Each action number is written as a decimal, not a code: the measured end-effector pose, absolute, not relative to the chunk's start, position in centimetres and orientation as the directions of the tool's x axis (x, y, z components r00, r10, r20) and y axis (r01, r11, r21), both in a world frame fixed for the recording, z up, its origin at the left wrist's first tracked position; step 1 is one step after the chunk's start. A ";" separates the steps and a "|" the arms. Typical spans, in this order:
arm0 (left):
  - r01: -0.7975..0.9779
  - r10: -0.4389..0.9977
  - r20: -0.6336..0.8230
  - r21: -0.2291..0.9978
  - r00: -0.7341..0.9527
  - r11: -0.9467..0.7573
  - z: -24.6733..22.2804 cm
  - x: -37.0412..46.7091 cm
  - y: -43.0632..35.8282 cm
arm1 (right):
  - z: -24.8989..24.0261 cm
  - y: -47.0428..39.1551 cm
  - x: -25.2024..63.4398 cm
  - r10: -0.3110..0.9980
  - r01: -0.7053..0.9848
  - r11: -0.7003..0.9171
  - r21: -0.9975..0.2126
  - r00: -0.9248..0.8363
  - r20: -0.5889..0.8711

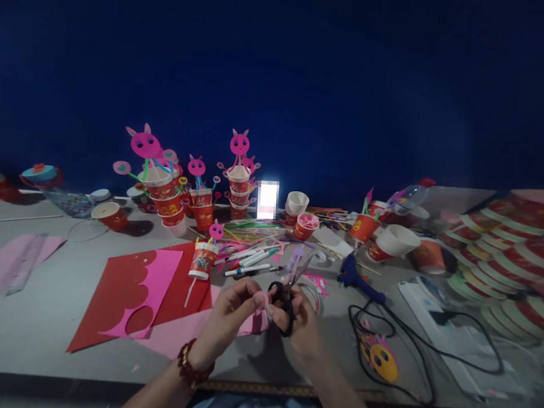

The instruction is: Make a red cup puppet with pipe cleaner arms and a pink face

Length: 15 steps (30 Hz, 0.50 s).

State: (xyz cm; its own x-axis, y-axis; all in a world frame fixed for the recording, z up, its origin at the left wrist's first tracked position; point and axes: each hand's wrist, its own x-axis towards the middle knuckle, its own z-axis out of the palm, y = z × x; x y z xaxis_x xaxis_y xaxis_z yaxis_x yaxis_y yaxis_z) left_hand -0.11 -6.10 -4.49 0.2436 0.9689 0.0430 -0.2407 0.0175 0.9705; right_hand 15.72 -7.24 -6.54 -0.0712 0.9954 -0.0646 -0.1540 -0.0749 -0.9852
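Between the fingertips of my left hand [235,307] is a small round piece of pale pink paper [261,300]. A beaded bracelet circles that wrist. My right hand [303,319] is closed around black-handled scissors [288,298], whose blades point up and away from me. Its fingertips also come close to the paper's right edge; whether they touch it I cannot tell. Below both hands lie pale pink paper sheets [176,335]. Just beyond them are several markers [253,268] and a bright pink cut-out scrap [317,283].
Left are red sheets [110,293] and a pink sheet with cut-away curves [160,283]. Behind stand decorated paper cups [164,199] with pink paper faces. A blue glue gun [361,280] trails a black cord on the right, near a white power strip [446,338] and stacked cups [517,251].
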 end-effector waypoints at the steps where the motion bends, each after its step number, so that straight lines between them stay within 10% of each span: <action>1: -0.232 0.970 0.047 0.973 0.238 0.010 -4.6 -0.1 -6.1 | -6.4 -7.2 15.6 0.996 -0.169 -0.079 -0.983 -0.047 -0.072; 15: -0.131 0.888 -0.053 0.983 0.456 0.126 -4.5 -1.8 -5.0 | -4.5 -6.2 16.2 0.968 -0.215 -0.166 -0.962 -0.220 -0.118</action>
